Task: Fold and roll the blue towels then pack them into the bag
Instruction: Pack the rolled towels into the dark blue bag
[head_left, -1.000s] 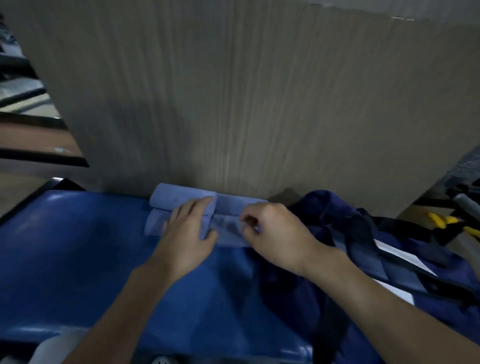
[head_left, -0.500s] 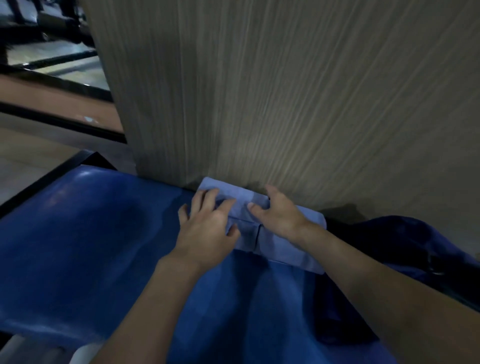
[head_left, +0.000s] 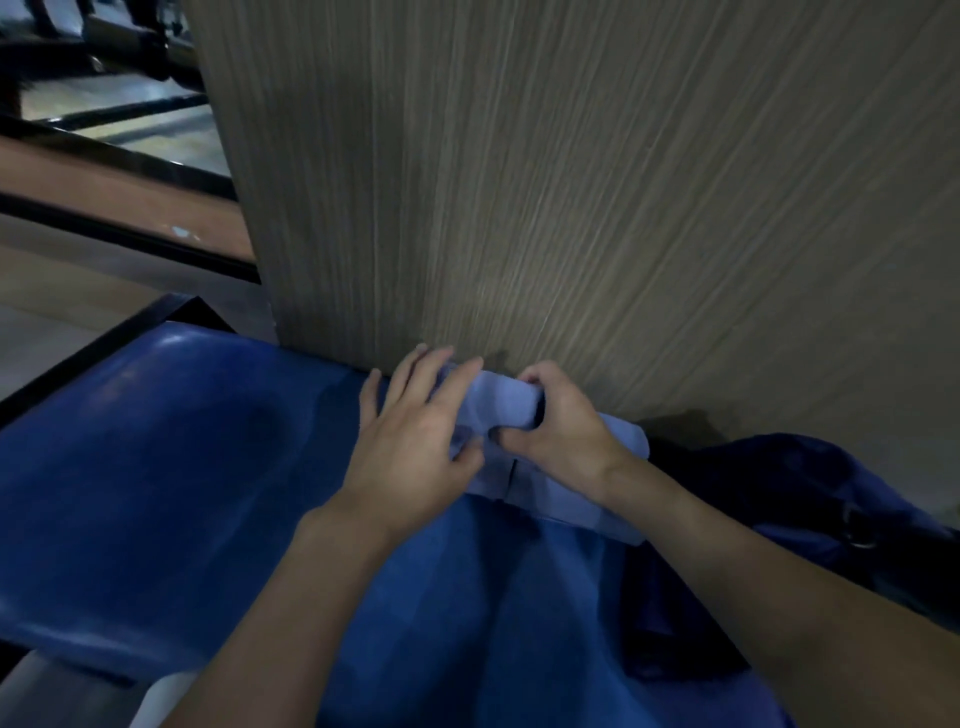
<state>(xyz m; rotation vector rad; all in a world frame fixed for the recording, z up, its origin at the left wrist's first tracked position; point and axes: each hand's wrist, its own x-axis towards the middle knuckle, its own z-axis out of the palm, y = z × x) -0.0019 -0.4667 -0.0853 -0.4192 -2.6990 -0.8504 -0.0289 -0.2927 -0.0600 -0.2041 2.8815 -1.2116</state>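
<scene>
One broad wood-grain panel (head_left: 571, 182) stands upright ahead of you and fills most of the view. Its foot meets the far edge of the blue padded tabletop (head_left: 156, 467). That tabletop spreads from the left edge across to your forearms and has a dark frame along its left side.

At your right, the dark blue bag (head_left: 810, 483) lies slumped on the tabletop, close to the panel. A metal ring (head_left: 860, 530) shows on one of its straps. Its inside is too dark to read, so you cannot tell what it holds.

The light blue towel (head_left: 501, 405) lies on the tabletop against the foot of the panel, just left of the bag and touching its edge. Its middle is bunched into a roll, and a flat part trails out under your right wrist towards the bag.

Your left hand (head_left: 410, 452) lies palm down over the towel's left end. Its fingers are straight and spread, reaching to the panel, and its grip is apart, with the thumb pressing the cloth.

Your right hand (head_left: 561, 431) has its grip clamped on the roll, fingers curled over the far side and thumb on the near side.
</scene>
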